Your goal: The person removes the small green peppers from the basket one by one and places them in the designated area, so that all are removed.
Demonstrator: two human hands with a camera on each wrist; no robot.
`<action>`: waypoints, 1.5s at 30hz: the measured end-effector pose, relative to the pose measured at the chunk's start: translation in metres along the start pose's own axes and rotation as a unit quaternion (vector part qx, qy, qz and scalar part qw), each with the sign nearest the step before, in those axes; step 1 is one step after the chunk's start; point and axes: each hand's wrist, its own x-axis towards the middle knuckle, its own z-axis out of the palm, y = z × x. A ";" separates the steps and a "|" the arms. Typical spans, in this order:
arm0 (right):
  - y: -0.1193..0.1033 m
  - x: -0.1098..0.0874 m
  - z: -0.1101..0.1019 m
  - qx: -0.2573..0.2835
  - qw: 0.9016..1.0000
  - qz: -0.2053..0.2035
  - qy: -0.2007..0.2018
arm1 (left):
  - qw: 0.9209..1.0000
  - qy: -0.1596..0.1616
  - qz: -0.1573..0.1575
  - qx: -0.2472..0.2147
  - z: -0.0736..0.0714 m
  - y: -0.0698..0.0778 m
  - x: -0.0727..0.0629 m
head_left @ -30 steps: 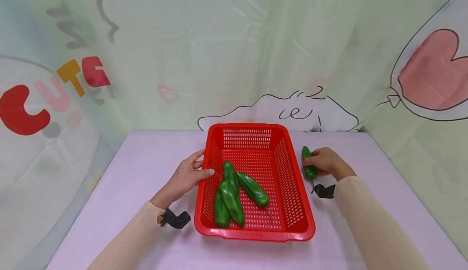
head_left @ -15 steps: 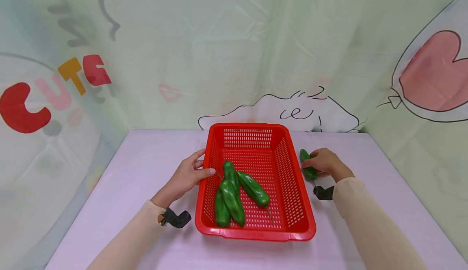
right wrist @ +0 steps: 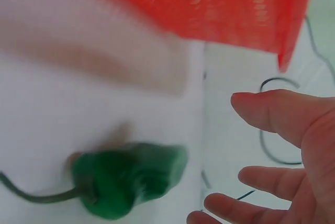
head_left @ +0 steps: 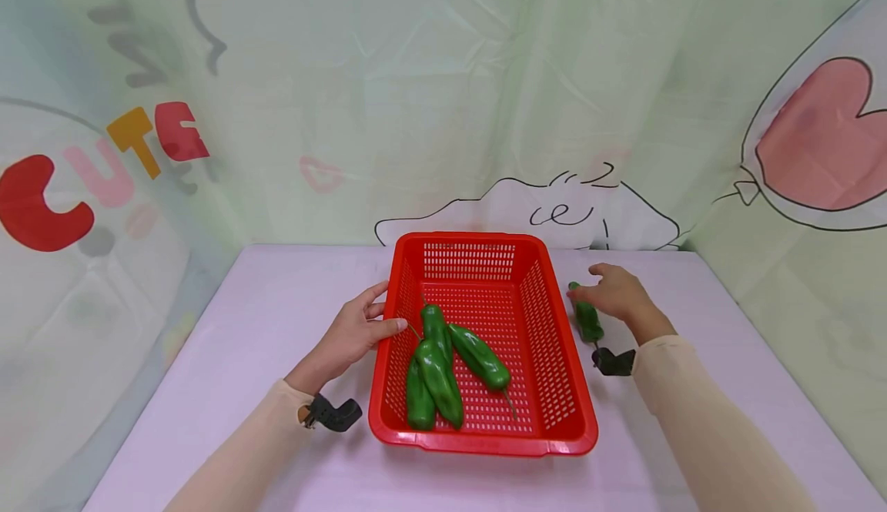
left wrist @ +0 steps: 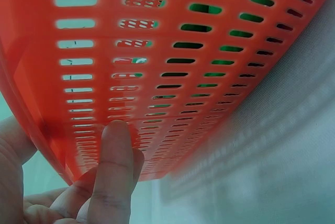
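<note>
Broadly, a pale printed cloth hangs at the far side and along both flanks of the lilac counter. Midway across stands a red slotted basket, its short sides near and far. On its left, the left hand pinches the wall, thumb over the rim and fingers against the outside. To the right, the right hand hovers with its grip spread, holding nothing. Four green peppers lie in the basket, three bunched at the left and one slanting nearer the middle. A loose pepper rests on the counter just right of the basket, below the right hand and apart from its fingers; its thin stem points to the near side.

The step in hand looks like handling that loose pepper; whether it is being reached for or let go, I cannot tell. Picking it up would call for lowering the grip and closing thumb and fingers round its body.
</note>
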 end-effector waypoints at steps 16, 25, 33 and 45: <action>-0.062 -0.032 -0.015 0.050 0.996 -0.061 0.045 | 1.000 0.001 0.003 0.008 0.000 0.001 0.000; -0.096 -0.044 -0.014 0.078 0.992 -0.096 0.027 | 1.000 -0.001 0.002 0.008 0.000 0.002 0.000; -0.114 -0.043 0.001 0.094 0.989 -0.116 -0.011 | 1.000 -0.002 0.000 0.010 0.000 0.003 0.000; -0.120 -0.036 0.029 0.120 0.985 -0.111 -0.063 | 1.000 -0.004 0.006 0.011 -0.001 0.000 0.001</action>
